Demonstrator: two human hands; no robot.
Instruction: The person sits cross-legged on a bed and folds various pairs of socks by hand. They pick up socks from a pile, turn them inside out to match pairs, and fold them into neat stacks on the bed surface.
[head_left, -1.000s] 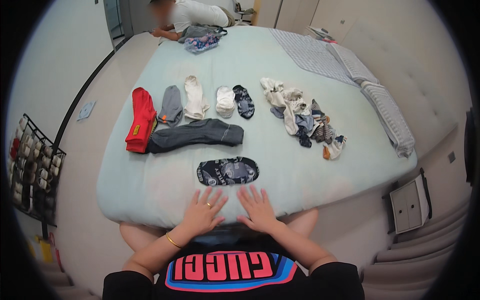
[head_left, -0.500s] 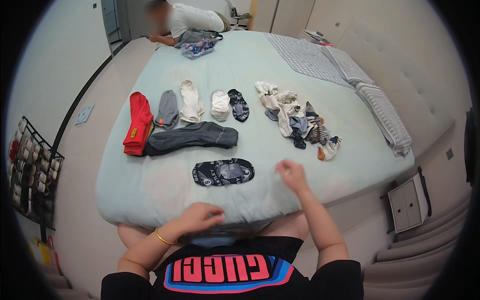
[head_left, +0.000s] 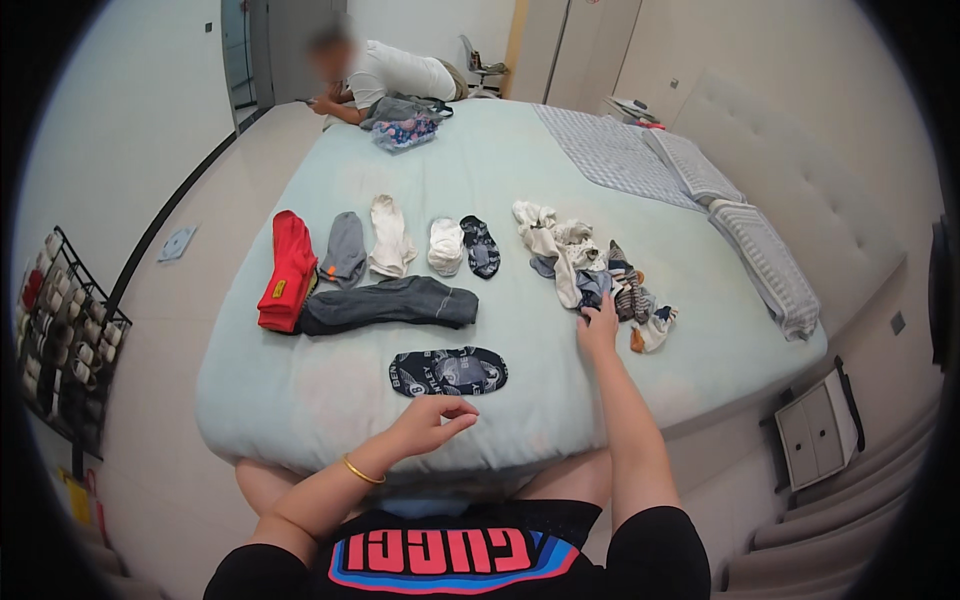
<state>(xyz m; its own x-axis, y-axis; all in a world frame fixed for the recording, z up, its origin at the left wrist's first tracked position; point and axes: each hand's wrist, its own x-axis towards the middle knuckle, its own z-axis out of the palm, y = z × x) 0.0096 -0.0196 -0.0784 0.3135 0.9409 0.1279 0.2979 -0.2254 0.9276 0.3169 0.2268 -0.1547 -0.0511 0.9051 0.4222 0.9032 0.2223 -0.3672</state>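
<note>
A bed with a pale green sheet (head_left: 300, 410) fills the middle of the frame, and its padded headboard (head_left: 800, 175) runs down the upper right. A person in a white shirt (head_left: 405, 75) lies across the bed's far edge at upper left. A black shoe rack (head_left: 65, 345) stands at the left edge of the frame, and a small cabinet (head_left: 820, 435) at lower right. A checked mat (head_left: 610, 150) and two pale pillows (head_left: 765, 270) lie along the headboard side.

Right of centre is a loose heap of mixed socks (head_left: 567, 240), white, grey, striped and dark. The right hand (head_left: 598, 322) touches its lower edge, fingertips in among the grey and dark cloth; at this size I can't tell whether they grip anything.

Left of the heap, a long dark grey sock (head_left: 395, 303) lies sideways, its left end against upright red socks (head_left: 286, 265). Nearer the bottom centre, black patterned socks (head_left: 450, 372) lie flat and sideways. Just below them hovers the left hand (head_left: 430, 424), fingers loosely bent, thumb apart, holding nothing.

Above the dark grey sock, from left to right, stand a long white pair (head_left: 388, 240), a grey pair (head_left: 343, 250) to its left, then small dark socks (head_left: 481, 247) beside short white socks (head_left: 446, 247). A gold bracelet (head_left: 362, 470) circles the left wrist.
</note>
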